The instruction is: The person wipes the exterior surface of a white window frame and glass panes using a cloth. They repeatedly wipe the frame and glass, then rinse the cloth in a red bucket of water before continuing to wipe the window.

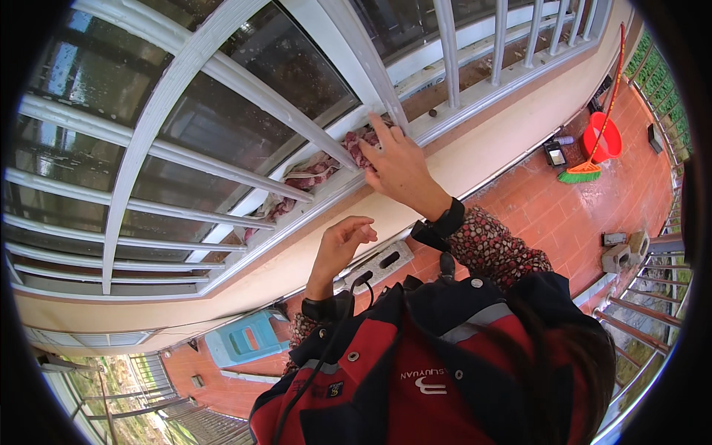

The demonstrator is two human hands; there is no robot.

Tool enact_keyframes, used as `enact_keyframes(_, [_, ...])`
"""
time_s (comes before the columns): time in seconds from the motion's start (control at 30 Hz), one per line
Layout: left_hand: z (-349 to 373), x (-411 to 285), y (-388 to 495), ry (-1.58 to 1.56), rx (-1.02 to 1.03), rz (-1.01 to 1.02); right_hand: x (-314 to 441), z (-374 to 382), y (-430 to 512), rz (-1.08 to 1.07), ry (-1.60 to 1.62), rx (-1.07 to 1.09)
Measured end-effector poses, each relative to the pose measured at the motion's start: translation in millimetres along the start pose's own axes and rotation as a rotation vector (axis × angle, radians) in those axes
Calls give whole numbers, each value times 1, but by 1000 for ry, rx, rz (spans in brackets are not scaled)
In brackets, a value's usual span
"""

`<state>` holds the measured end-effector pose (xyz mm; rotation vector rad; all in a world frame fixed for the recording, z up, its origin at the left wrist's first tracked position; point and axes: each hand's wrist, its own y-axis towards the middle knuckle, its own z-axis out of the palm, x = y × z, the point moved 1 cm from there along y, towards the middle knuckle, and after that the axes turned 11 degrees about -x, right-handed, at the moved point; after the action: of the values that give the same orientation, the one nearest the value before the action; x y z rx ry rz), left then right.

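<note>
A long, crumpled red and white patterned cloth lies along the window sill behind the white metal bars. My right hand is at the cloth's upper end, thumb and fingers about a bunched part, the index finger stretched towards the window frame. Part of the cloth is hidden by the bars and by this hand. Lower and to the left, my left hand hovers before the wall below the sill. Its fingers are loosely bent, apart from the thumb, with nothing visible in them.
Painted bars cross in front of the glass. A pale hollow block stands by the wall below my hands. On the tiled floor are a blue plastic stool, a red bucket and a green-bristled broom. Metal railings edge the balcony.
</note>
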<state>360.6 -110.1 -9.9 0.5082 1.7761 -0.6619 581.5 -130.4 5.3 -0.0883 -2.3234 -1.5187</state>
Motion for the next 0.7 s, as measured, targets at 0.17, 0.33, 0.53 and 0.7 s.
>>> enact_keyframes(0.17, [12, 0, 5, -1, 33, -34, -5, 23, 5, -13, 23, 228])
enact_keyframes(0.33, [22, -3, 5, -73, 136, 108, -1, 5, -8, 39, 46, 294])
enact_keyframes(0.53, [10, -11, 5, -145, 35, 106, 1, -32, -19, 108, 103, 326])
enact_keyframes(0.7, [22, -20, 24, -231, -183, 307, 15, -6, -3, 118, 120, -54])
